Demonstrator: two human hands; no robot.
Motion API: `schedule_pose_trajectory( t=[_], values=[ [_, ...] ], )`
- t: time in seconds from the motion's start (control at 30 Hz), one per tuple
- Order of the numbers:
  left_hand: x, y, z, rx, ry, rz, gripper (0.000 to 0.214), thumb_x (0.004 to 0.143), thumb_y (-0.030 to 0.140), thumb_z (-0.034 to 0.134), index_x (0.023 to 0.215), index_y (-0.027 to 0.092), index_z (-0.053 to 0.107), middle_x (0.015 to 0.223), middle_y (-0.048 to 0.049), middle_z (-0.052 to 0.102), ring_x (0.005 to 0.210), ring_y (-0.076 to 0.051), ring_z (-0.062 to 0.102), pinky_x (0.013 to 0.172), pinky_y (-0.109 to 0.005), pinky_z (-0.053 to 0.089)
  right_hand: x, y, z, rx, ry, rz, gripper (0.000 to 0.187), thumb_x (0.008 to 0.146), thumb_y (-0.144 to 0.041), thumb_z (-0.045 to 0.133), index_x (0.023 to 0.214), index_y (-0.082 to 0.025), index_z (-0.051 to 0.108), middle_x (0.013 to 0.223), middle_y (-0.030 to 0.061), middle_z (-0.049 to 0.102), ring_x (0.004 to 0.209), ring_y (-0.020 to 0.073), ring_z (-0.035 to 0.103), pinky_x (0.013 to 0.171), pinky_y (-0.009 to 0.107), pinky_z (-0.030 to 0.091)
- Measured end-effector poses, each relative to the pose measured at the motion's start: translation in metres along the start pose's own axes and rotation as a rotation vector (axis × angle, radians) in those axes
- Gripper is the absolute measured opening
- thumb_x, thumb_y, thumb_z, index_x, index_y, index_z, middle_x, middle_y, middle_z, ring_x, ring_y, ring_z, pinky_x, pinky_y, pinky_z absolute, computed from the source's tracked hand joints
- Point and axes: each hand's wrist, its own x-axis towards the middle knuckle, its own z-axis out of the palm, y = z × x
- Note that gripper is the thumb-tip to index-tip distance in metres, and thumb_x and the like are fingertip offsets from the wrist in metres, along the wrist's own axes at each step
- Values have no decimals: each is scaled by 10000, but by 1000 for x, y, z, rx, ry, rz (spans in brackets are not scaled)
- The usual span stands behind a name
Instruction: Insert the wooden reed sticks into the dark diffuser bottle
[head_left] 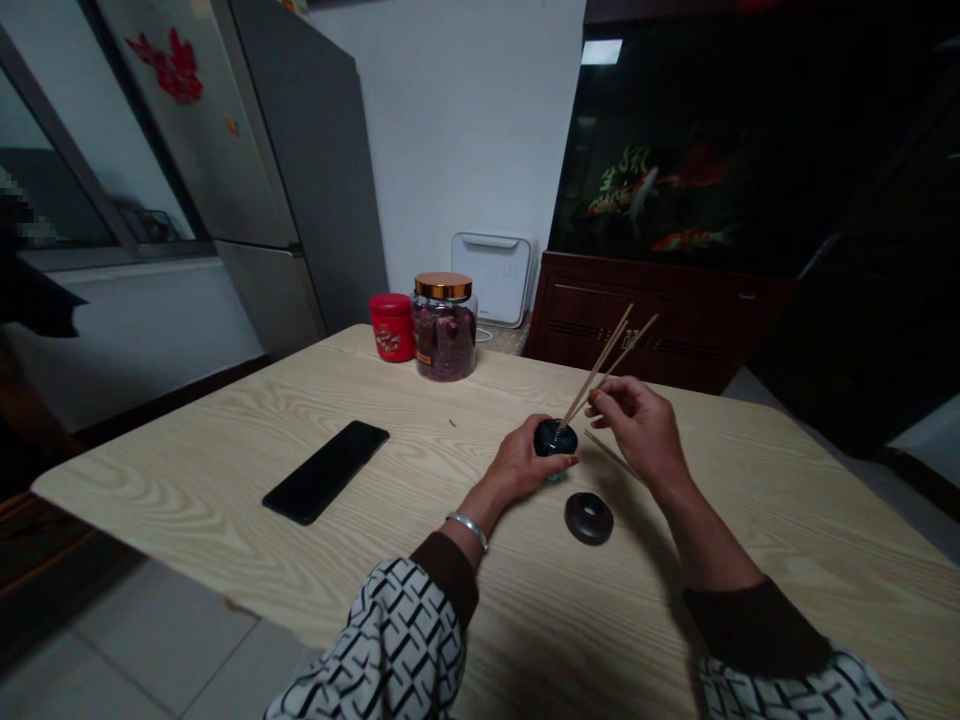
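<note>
My left hand [521,465] is wrapped around a small dark glass bottle [556,437], which stands on the wooden table [225,450] with its lower part hidden by my fingers. My right hand [637,430] pinches a pair of thin wooden sticks [607,357], their lower ends reaching the bottle's mouth. Another thin stick [611,456] lies below my right hand. Close to both hands rests a dark round ring-shaped stand [589,518]. A silver bangle [469,530] circles my left wrist.
A black smartphone [325,472] lies face up to the left. At the far edge stand a glass jar of dried flowers [445,340] with a copper lid and a red tin [391,327]. Behind are a refrigerator [315,170], a dark wood cabinet [637,335] and a fish tank [697,170].
</note>
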Motion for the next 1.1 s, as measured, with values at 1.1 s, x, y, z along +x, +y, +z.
schedule_pose_trajectory(
  t=[1.1],
  values=[
    [-1, 3, -1, -49, -8, -8, 629, 685, 417, 833, 1221, 189, 595, 1080, -77, 689, 991, -231, 640, 891, -347, 515, 16, 82, -95, -745, -598, 303, 92, 709, -248, 671, 761, -175, 692, 717, 27, 675, 686, 168, 596, 636, 273, 435]
  ],
)
